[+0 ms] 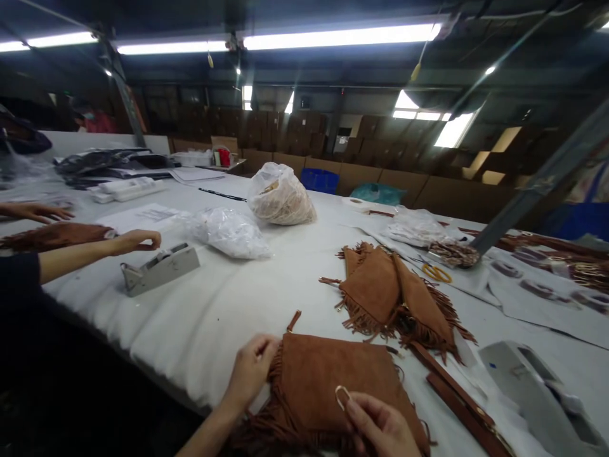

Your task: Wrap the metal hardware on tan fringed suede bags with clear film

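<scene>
A brown suede bag with fringed sides lies flat on the table in front of me. My left hand is closed at its upper left edge, the fingers curled on the fringe side. Between the thumb and fingers of my right hand is a gold-coloured oval metal ring, held over the bag's front. A zip pull sticks up from the bag's top left corner. Beyond it, more brown fringed bags lie in a pile, with brown straps to the right.
Grey tape dispensers stand at right and left. A co-worker's hands reach in at left beside a brown fringed item. Plastic bags sit mid-table. Yellow-handled scissors lie near a slanting metal post.
</scene>
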